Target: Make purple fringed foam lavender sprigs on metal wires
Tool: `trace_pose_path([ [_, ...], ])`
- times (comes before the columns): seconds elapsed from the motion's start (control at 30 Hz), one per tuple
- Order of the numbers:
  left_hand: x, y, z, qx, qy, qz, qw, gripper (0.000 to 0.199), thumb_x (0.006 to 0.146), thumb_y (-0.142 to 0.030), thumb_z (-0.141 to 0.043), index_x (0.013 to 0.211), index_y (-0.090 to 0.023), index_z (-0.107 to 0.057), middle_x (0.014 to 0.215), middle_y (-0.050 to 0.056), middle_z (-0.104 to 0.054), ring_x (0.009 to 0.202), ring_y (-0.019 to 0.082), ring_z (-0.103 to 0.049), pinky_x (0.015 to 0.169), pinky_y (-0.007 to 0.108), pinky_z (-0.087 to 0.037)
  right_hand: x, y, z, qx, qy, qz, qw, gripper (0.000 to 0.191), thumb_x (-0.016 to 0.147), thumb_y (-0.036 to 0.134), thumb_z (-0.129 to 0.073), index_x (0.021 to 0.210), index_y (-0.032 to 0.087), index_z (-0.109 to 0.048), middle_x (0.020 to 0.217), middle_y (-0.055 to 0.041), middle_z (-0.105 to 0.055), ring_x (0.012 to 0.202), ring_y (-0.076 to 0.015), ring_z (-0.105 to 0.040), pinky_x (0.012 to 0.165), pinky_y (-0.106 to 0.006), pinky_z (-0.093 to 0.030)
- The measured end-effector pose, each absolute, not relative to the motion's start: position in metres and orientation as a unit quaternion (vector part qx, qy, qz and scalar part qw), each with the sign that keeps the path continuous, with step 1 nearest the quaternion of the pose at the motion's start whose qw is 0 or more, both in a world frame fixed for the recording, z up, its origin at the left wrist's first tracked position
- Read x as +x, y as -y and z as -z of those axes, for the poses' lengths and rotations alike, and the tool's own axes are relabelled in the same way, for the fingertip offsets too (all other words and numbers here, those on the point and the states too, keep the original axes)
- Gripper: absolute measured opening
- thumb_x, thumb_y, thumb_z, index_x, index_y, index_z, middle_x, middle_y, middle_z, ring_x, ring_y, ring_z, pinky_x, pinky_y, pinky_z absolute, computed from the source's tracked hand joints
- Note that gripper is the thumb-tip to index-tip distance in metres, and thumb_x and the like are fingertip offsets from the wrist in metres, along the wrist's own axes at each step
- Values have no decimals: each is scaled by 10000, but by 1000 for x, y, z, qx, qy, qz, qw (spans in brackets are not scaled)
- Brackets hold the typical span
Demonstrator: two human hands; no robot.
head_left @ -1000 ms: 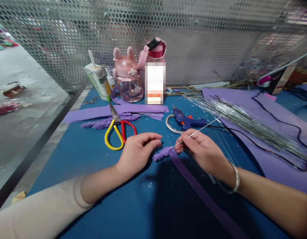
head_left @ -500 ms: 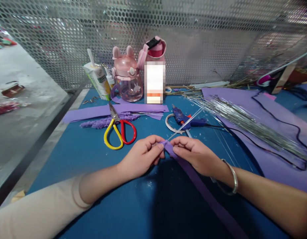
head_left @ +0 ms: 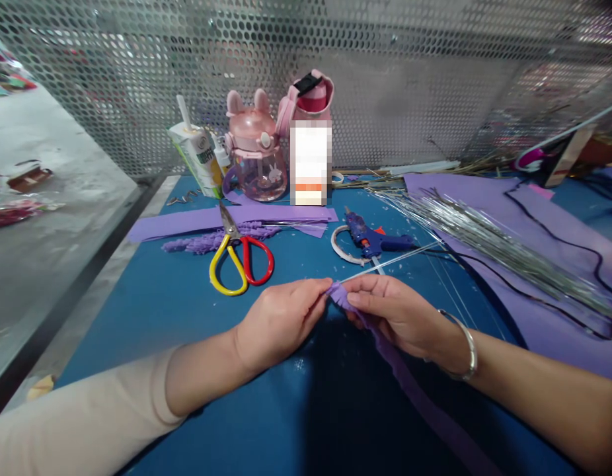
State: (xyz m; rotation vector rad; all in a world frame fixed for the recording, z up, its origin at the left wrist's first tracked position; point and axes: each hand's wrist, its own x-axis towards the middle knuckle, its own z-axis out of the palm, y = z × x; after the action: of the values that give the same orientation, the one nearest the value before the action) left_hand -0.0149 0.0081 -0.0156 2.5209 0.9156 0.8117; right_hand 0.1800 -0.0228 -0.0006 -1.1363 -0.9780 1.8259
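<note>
Between my two hands is a long purple paper strip, its near end trailing down over the dark part of the table. Its far end looks fringed and curls around thin wires that point to the upper right. My left hand is closed, fingertips pinching that end of the strip. With thumb and fingers my right hand grips the strip just beside it. Yellow-and-red handled scissors lie beyond my left hand. A blue glue gun rests past my right hand, near a white ring.
Purple strips and a purple flower spike lie behind the scissors. A drink carton, a pink bottle and a blurred-out upright object stand at the back. A wire bundle lies on purple sheets at right, with a black cord.
The wires have swung lower and to the right. My left hand has rolled over, knuckles up. The strip's end now shows fringe at my fingers.
</note>
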Motion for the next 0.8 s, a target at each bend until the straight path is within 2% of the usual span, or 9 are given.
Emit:
trace_pose_path([
  [0.13,-16,-10,17,913,-301,-257,95,292,896,-190,-418,1141,-129,-563,1012,109,-690,877,205,-665,758,314,-540,180,23,-2,-456,379,-712,375,140,745,240,-678,866,173,-661,684,11,-631,583,-86,-538,546,-206,-414],
  [0.23,-18,-11,17,915,-291,-269,73,311,893,-191,-427,1178,-151,-543,1030,97,-687,878,194,-664,746,295,-539,183,22,-4,-492,438,-653,373,158,771,265,-659,911,192,-645,782,0,-649,678,-109,-579,636,-233,-455],
  [0.3,-18,-11,18,914,-287,-278,73,350,893,-199,-438,1236,-169,-499,1029,89,-688,866,184,-664,744,285,-533,185,20,-4,-511,481,-593,395,144,799,282,-634,923,208,-632,806,6,-644,724,-110,-584,683,-234,-459],
  [0.4,-19,-9,19,909,-287,-283,106,416,895,-218,-450,1309,-192,-424,1016,79,-690,831,175,-665,726,274,-523,188,18,-2,-510,504,-547,433,127,827,322,-599,860,204,-634,751,13,-632,684,-106,-577,669,-235,-462],
  [0.6,-15,-8,8,825,-376,-291,306,599,812,-376,-578,1334,-193,-348,1057,83,-638,846,181,-612,756,299,-494,192,16,1,-523,547,-488,435,137,842,322,-573,849,203,-642,784,-1,-644,712,-127,-593,692,-254,-458],
  [0.7,-8,-11,-1,713,-396,-324,479,414,865,-311,-490,1244,-171,-398,983,70,-635,843,149,-587,761,275,-466,192,16,0,-533,583,-459,407,140,848,304,-556,845,199,-649,775,-6,-641,706,-134,-582,672,-256,-446],
  [0.8,-4,-12,-6,618,-358,-287,639,390,838,-219,-514,1206,-177,-390,866,21,-638,659,87,-553,628,215,-436,189,17,-3,-529,619,-446,372,132,842,262,-550,825,195,-662,783,-9,-647,690,-134,-571,646,-255,-434],
])
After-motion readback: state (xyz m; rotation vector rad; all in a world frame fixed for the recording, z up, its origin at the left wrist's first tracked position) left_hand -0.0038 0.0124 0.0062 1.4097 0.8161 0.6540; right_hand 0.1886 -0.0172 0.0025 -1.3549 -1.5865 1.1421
